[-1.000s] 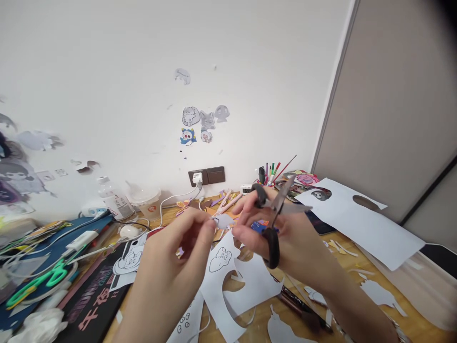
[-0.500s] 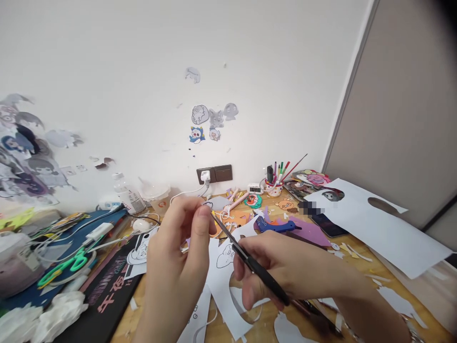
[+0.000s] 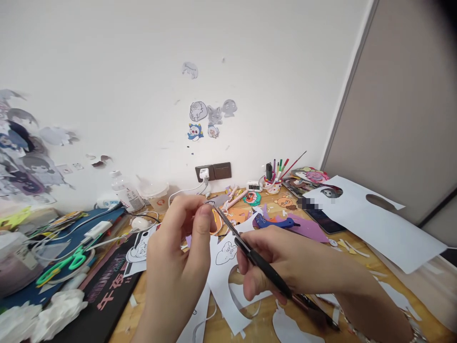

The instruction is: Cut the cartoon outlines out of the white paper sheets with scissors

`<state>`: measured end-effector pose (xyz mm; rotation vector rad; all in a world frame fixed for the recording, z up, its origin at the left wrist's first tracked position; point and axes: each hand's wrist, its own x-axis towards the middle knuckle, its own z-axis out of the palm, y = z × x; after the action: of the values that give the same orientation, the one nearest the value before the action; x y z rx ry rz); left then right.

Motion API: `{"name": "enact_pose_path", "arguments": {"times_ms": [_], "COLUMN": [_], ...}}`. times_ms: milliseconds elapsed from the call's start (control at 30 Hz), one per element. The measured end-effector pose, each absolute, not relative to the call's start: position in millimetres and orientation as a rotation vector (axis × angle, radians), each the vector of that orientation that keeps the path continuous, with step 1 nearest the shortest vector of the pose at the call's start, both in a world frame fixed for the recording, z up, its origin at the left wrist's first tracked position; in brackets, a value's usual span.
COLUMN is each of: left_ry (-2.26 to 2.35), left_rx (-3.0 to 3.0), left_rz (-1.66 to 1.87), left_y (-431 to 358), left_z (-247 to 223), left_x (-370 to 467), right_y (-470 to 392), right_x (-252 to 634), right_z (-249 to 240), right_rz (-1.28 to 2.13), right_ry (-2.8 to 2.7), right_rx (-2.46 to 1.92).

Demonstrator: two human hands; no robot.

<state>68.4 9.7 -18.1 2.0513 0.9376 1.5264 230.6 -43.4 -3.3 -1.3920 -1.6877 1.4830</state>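
Note:
My left hand (image 3: 182, 238) is closed, thumb and index finger pinching a small piece of paper (image 3: 210, 202) whose drawn edge peeks out at the fingertips. My right hand (image 3: 266, 264) holds black scissors (image 3: 269, 274); their blades point up and left, with the tips close to the paper piece. Under the scissors, a white sheet with a line drawing (image 3: 226, 252) and a large round cut-out lies on the wooden table (image 3: 260, 328).
A blue glue gun (image 3: 276, 222) lies beyond my right hand. On the left are green scissors (image 3: 66, 267), crumpled tissue (image 3: 64, 307) and a black box (image 3: 110, 290). A pen cup (image 3: 273, 186) stands near the wall. A large white sheet (image 3: 378, 224) extends at the right.
The view has shifted slightly. The scissor blades have drawn a little back from my left fingertips. Both hands keep their hold.

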Motion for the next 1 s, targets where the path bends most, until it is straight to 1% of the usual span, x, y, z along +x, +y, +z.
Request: {"name": "enact_pose_path", "arguments": {"times_ms": [433,767,1000], "left_ry": [0.844,0.808,0.914], "left_rx": [1.872,1.918,2.003], "left_rz": [1.565,1.537,1.627], "left_y": [6.5,6.1,5.7], "left_z": [-15.6,-17.9,-19.7], "left_x": [75.2,74.3,72.1], "right_y": [-45.8,-46.1,-46.4], "right_x": [232.6,231.5,232.4], "right_z": [-2.1,-2.8,-2.0], "right_rz": [1.475,1.488,1.462], "right_ry": [-1.699,-1.654,-1.664], "right_rx": [-1.423,-1.396,-1.426]}}
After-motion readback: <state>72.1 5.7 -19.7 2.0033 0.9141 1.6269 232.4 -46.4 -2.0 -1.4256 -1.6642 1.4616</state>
